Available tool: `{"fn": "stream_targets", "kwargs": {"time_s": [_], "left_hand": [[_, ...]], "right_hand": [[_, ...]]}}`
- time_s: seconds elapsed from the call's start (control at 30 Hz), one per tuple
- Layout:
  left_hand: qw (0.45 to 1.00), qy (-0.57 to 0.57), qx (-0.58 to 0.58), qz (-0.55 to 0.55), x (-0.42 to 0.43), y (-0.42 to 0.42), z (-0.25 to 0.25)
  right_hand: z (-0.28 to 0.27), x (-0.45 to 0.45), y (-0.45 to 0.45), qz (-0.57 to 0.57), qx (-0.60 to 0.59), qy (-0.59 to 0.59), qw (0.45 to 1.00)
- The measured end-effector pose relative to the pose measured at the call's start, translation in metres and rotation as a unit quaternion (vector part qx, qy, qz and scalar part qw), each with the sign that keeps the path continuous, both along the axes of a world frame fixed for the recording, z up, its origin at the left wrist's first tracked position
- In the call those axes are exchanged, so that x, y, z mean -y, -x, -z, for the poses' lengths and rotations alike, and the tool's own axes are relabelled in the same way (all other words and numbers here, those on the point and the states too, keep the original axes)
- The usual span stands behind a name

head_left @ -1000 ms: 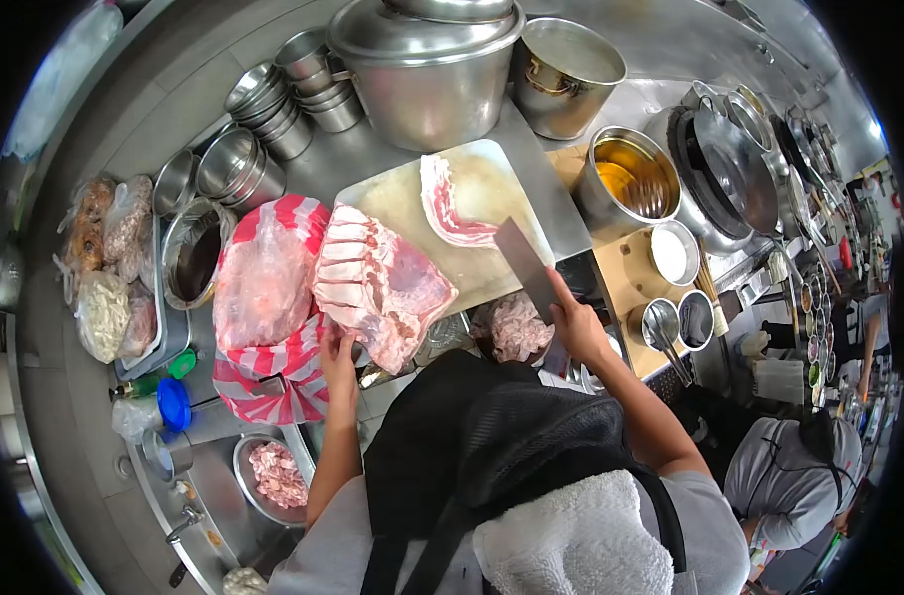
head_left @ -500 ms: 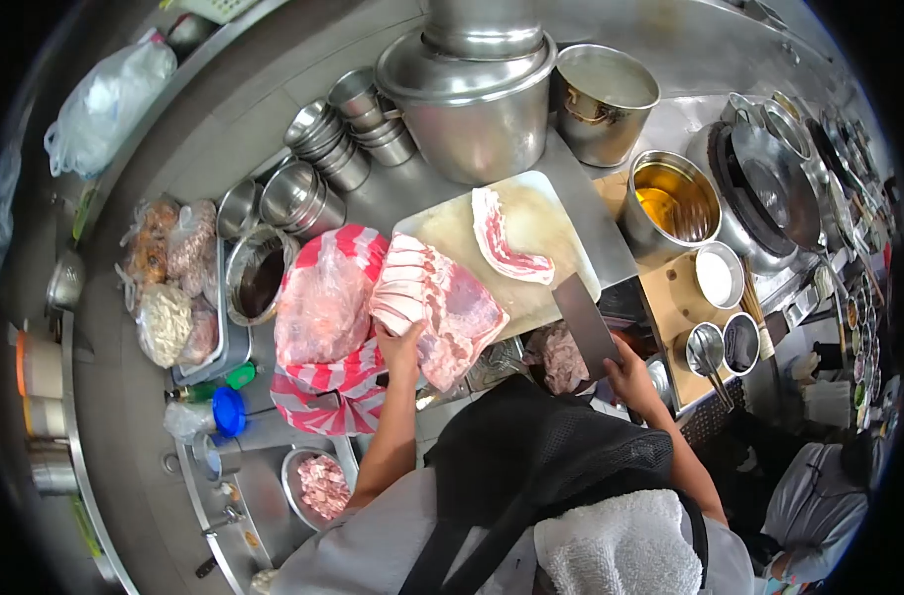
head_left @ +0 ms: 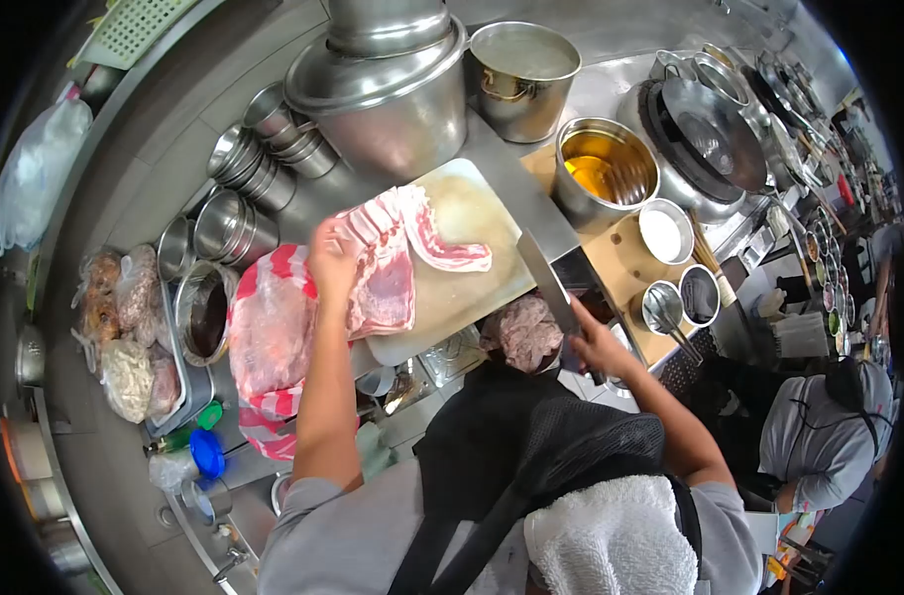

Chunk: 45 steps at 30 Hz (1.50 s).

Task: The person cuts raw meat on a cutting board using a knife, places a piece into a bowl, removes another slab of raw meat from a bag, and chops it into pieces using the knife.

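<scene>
My left hand (head_left: 331,260) grips the far left edge of a slab of raw pork (head_left: 383,293), pale and ribbed with fat along the top. The slab lies on a white cutting board (head_left: 487,213), its left side reaching past the board's edge. Touching the slab on its right is a curved strip of pork (head_left: 457,260). My right hand (head_left: 599,345) is closed round the handle of a cleaver (head_left: 549,286), whose broad blade is held by the board's right edge. Below the blade sits a heap of meat pieces (head_left: 523,332).
Left of the board, a red-and-white striped bag (head_left: 274,332) holds meat. Behind stand a large steel pot (head_left: 378,109) and stacked steel containers (head_left: 239,159). A pot of amber liquid (head_left: 606,164) and a wok (head_left: 715,129) stand right. Another person (head_left: 824,431) is at far right.
My left hand has carried the slab up and right onto the board, against the strip. The camera view has shifted. The cleaver stays in my right hand by the board's right edge.
</scene>
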<state>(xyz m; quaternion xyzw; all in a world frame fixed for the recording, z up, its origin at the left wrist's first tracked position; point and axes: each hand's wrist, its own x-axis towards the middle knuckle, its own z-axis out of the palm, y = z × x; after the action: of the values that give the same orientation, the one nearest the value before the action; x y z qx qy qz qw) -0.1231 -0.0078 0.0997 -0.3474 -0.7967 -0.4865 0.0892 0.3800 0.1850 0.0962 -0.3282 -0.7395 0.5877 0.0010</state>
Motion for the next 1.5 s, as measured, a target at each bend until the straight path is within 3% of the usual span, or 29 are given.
{"fn": "stream_targets", "kwargs": {"time_s": [0.03,0.13,0.27,0.37,0.43,0.5,0.57,0.63,0.7,0.87,0.9,0.97,1.03,1.07,1.17,1.2,1.27,1.37,1.43,1.5], "left_hand": [[0.989,0.039,0.073,0.119,-0.015,-0.022,0.011],[0.927,0.215,-0.140,0.273,-0.057,-0.095,0.028],[0.917,0.265,-0.178,0.241,-0.095,-0.137,0.056],[0.908,0.305,-0.127,0.257,-0.110,-0.125,0.058],[0.941,0.086,0.139,0.295,-0.114,-0.108,0.048],[0.960,-0.045,0.199,0.191,-0.102,-0.092,0.011],[0.906,-0.167,0.357,0.156,-0.086,-0.056,-0.028],[0.840,-0.312,0.381,0.228,-0.067,-0.041,-0.079],[0.842,-0.329,0.322,0.283,-0.045,-0.037,-0.126],[0.955,-0.202,0.189,0.109,-0.013,-0.075,-0.208],[0.955,-0.202,0.192,0.104,-0.020,-0.085,-0.204],[0.995,0.010,0.097,0.003,-0.046,-0.108,-0.194],[0.977,0.069,0.149,0.135,-0.073,-0.115,-0.118],[0.971,0.087,0.162,0.151,-0.089,-0.145,-0.087],[0.931,0.320,-0.011,0.173,-0.124,-0.182,0.037],[0.932,0.319,-0.006,0.173,-0.125,-0.192,0.048],[0.972,0.190,-0.088,0.106,-0.123,-0.211,0.071],[0.976,0.151,-0.074,0.137,-0.119,-0.204,0.080],[0.977,0.142,-0.066,0.146,-0.120,-0.207,0.079],[0.978,0.158,-0.055,0.128,-0.124,-0.214,0.078]], "right_hand": [[0.002,0.004,-0.001,0.012,0.044,0.002,0.999],[0.001,0.010,-0.010,0.039,0.048,0.019,0.998],[0.012,0.001,-0.038,0.070,0.039,0.053,0.995],[0.019,-0.010,-0.053,0.070,0.035,0.060,0.995],[0.020,-0.017,-0.054,0.056,0.028,0.041,0.997],[0.017,-0.022,-0.053,0.057,0.020,0.034,0.998],[0.016,-0.030,-0.054,0.047,0.028,0.039,0.998],[0.014,-0.035,-0.053,0.032,0.019,0.041,0.998],[0.009,-0.044,-0.050,0.024,0.032,0.037,0.998],[0.013,-0.062,-0.047,0.024,0.027,0.055,0.998],[0.006,-0.064,-0.045,0.012,0.035,0.047,0.998],[0.001,-0.072,-0.041,-0.006,0.047,0.036,0.998],[0.003,-0.078,-0.037,-0.035,0.028,0.036,0.998],[0.005,-0.080,-0.036,-0.041,0.031,0.036,0.998],[0.015,-0.084,-0.028,-0.052,0.019,0.063,0.996],[0.015,-0.086,-0.024,-0.073,0.012,0.028,0.997],[0.016,-0.086,-0.024,-0.094,0.016,-0.002,0.995],[0.016,-0.079,-0.021,-0.093,0.071,-0.016,0.993],[0.008,-0.067,-0.015,-0.033,-0.064,-0.157,0.985],[-0.007,-0.064,-0.009,-0.030,-0.019,-0.108,0.994]]}}
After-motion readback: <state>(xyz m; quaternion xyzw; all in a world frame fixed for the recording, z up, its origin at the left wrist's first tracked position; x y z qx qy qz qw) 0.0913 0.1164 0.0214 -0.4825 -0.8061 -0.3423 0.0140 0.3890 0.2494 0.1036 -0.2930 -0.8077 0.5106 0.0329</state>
